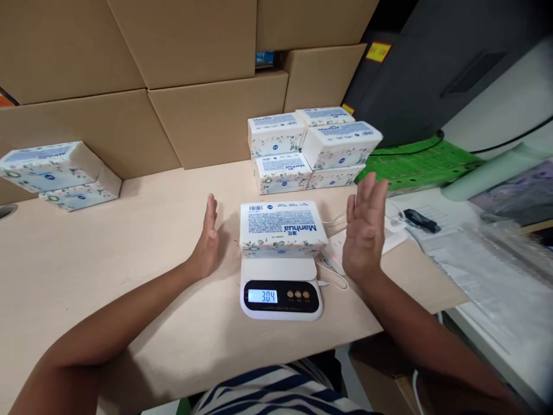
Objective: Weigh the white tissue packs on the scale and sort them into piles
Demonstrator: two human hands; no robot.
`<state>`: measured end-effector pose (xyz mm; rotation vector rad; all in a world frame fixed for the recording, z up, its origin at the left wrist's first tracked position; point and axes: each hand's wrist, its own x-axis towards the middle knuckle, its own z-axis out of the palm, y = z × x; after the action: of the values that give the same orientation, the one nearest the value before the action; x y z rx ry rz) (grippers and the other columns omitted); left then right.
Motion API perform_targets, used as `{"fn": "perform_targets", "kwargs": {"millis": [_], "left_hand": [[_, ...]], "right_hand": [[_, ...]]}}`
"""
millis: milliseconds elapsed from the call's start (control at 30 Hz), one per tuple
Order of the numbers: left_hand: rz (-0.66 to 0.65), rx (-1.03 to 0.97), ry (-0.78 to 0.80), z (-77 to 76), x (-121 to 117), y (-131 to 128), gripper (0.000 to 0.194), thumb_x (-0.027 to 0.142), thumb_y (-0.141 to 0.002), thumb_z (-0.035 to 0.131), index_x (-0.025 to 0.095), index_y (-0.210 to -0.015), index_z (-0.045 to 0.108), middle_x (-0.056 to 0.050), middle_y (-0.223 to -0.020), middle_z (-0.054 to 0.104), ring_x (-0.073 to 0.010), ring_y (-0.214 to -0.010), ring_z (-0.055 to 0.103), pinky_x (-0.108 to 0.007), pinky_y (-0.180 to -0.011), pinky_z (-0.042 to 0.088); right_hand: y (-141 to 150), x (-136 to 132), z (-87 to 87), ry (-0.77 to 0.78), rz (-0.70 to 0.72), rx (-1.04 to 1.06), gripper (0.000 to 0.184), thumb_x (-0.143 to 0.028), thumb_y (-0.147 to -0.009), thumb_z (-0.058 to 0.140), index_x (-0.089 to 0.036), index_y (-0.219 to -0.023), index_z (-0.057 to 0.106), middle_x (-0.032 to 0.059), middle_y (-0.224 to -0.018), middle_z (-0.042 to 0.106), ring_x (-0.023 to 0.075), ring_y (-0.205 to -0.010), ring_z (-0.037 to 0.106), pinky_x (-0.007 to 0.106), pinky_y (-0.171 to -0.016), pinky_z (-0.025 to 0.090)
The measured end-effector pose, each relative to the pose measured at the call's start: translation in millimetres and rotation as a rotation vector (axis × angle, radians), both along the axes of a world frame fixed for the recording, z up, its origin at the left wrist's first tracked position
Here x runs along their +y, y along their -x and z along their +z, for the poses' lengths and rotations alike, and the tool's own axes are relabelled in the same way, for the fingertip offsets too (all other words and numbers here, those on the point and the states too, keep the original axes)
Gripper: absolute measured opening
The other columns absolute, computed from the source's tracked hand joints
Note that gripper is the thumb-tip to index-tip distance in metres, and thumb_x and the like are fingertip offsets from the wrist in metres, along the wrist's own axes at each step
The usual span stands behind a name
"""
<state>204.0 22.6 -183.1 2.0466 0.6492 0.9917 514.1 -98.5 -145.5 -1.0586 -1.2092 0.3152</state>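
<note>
A tissue pack [283, 227] in white, blue-printed wrapping with a flower pattern lies on a white digital scale [279, 269]. The lit display reads 3.04. To the left of the pack, my left hand [207, 239] is held upright with fingers stretched, apart from it. My right hand [366, 230] stands on the other side, palm turned inward and fingers extended, also not touching the pack. Neither hand holds anything.
More tissue packs [283, 173] are stacked behind the scale, and two others [80, 196] sit at the far left. Cardboard boxes [216, 115] wall off the back. A white cable [334, 282] runs from the scale's right side. Clear plastic bags [470, 282] lie at right.
</note>
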Motion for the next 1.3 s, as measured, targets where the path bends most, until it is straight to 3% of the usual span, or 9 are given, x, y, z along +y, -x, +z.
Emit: {"fn": "perform_targets", "kwargs": {"millis": [133,233,400,700,900,1067,1300], "left_hand": [[-0.060,0.015,-0.170,6.4,-11.4,-6.0,0.081,0.079,-0.109,0.022,0.052,-0.179,-0.008,0.009,-0.192,-0.012,-0.0337,-0.179,-0.008,-0.059,-0.145,0.000],[-0.090,0.038,-0.205,10.0,-13.9,-8.0,0.078,0.076,-0.110,0.020,0.053,-0.178,-0.010,0.011,-0.192,-0.013,-0.0333,-0.179,-0.008,-0.059,-0.146,0.001],[-0.083,0.074,-0.162,10.8,-11.2,-6.3,0.076,0.073,-0.112,0.018,0.052,-0.178,-0.013,0.010,-0.191,-0.016,-0.0342,-0.179,-0.007,-0.060,-0.145,0.003],[-0.077,0.075,-0.091,6.4,-8.9,-6.6,0.083,0.081,-0.108,0.024,0.051,-0.179,-0.006,0.007,-0.193,-0.010,-0.0345,-0.179,0.000,-0.057,-0.146,0.005],[-0.026,0.077,-0.022,7.5,-9.8,-7.2,0.090,0.085,-0.104,0.031,0.048,-0.181,0.003,0.004,-0.193,-0.004,-0.0366,-0.179,0.002,-0.057,-0.146,0.006],[-0.040,0.109,-0.056,7.9,-10.6,-7.0,0.082,0.078,-0.109,0.025,0.049,-0.180,-0.003,0.005,-0.193,-0.008,-0.0346,-0.179,0.001,-0.056,-0.146,0.006],[-0.019,0.100,-0.005,4.7,-7.9,-6.3,0.090,0.083,-0.106,0.031,0.045,-0.181,0.000,0.002,-0.193,-0.006,-0.0360,-0.179,0.001,-0.056,-0.146,0.006]], "right_hand": [[-3.4,-10.2,-6.6,0.094,0.008,0.123,0.079,-0.092,-0.101,0.031,-0.059,-0.173,0.032,-0.0130,-0.189,0.023,0.0285,-0.179,0.005,0.064,-0.143,0.013],[-3.3,-11.3,-2.3,0.114,0.014,0.146,0.085,-0.095,-0.098,0.033,-0.056,-0.173,0.034,-0.0118,-0.189,0.025,0.0281,-0.180,0.005,0.061,-0.144,0.013],[2.0,-8.9,-0.7,0.186,0.005,0.110,0.097,-0.100,-0.093,0.031,-0.052,-0.177,0.027,-0.0106,-0.190,0.022,0.0278,-0.180,0.004,0.057,-0.144,0.014],[-0.8,-9.7,-8.3,0.256,0.031,0.111,0.090,-0.098,-0.096,0.029,-0.056,-0.175,0.030,-0.0119,-0.189,0.024,0.0256,-0.179,0.012,0.055,-0.145,0.014],[3.8,-11.0,-9.5,0.213,0.048,0.194,0.084,-0.093,-0.101,0.033,-0.052,-0.173,0.037,-0.0072,-0.189,0.029,0.0220,-0.177,0.021,0.056,-0.145,0.014],[4.6,-12.9,-12.7,0.210,0.070,0.180,0.076,-0.089,-0.104,0.035,-0.055,-0.172,0.039,-0.0089,-0.188,0.030,0.0229,-0.177,0.020,0.055,-0.145,0.014],[4.0,-13.3,-13.7,0.223,0.052,0.160,0.081,-0.092,-0.102,0.033,-0.053,-0.173,0.037,-0.0078,-0.188,0.031,0.0241,-0.178,0.019,0.056,-0.145,0.016]]}}
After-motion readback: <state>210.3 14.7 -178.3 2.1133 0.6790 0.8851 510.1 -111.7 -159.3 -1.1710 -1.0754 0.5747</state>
